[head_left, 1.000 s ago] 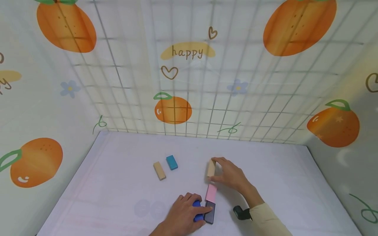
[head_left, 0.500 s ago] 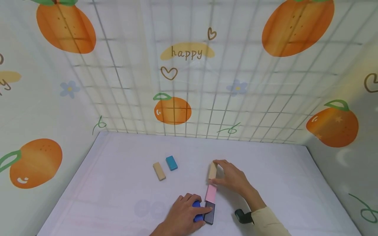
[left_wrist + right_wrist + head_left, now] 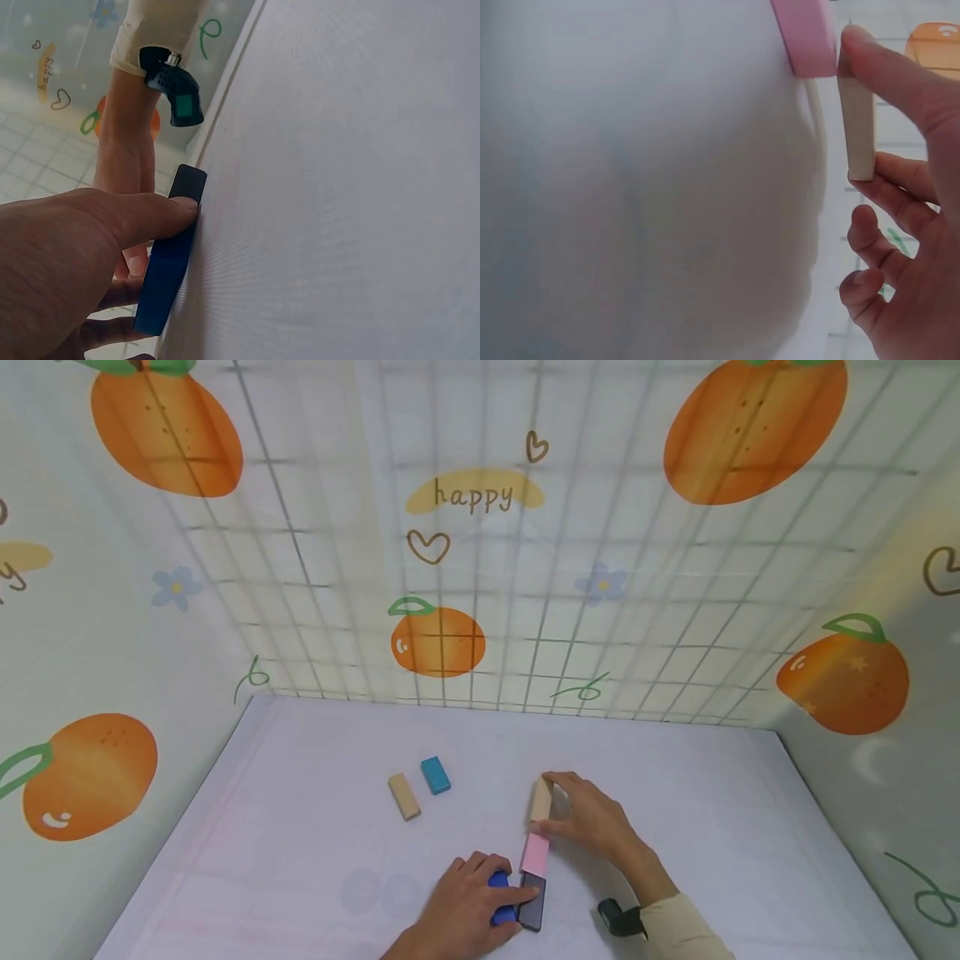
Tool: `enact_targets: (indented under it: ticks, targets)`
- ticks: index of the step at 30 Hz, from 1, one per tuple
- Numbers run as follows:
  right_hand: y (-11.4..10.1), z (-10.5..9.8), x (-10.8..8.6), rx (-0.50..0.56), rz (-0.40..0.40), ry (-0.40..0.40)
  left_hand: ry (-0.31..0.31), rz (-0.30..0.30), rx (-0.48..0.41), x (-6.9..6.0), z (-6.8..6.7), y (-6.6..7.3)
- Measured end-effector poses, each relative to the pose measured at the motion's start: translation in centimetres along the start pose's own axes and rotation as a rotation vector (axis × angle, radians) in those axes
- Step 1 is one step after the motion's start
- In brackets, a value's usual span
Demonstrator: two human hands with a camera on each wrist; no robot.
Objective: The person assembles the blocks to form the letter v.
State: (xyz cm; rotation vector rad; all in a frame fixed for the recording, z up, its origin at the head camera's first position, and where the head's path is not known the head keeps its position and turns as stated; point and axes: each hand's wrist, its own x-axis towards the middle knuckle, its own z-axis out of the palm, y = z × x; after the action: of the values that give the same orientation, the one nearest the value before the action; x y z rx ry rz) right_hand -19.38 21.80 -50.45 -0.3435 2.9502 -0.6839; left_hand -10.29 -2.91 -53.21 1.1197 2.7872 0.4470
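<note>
In the head view my right hand [image 3: 588,814] pinches a plain wooden block [image 3: 541,802] by its two ends, thumb at the near end. That end meets or nearly meets the far end of a pink block [image 3: 536,855]; the right wrist view shows the wooden block [image 3: 859,131] close by the pink one [image 3: 810,37]. A dark grey block [image 3: 532,912] continues the row on the near side. My left hand [image 3: 467,902] holds a blue block [image 3: 504,914] between thumb and fingers, beside the grey block, with one finger lying across the grey block's top.
Another wooden block [image 3: 404,797] and a teal block [image 3: 436,775] lie apart, left of the row. A white cloth covers the table [image 3: 300,827]. Patterned curtains [image 3: 345,552] rise at the back and both sides. A dark camera [image 3: 619,918] sits on the right wrist.
My right hand has brought the wooden block nearer to me, closing the gap to the pink block. The left hand and its blue block have stayed put.
</note>
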Motion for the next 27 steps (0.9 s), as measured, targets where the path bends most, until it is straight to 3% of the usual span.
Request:
enact_targets:
  ticks: [13, 27]
  targets:
    - [0.16, 0.61, -0.36, 0.006, 0.013, 0.005, -0.051, -0.027, -0.024, 0.13, -0.16, 0.03]
    - [0.32, 0.66, -0.51, 0.021, 0.022, -0.03, -0.025, -0.009, -0.014, 0.08, -0.01, -0.03]
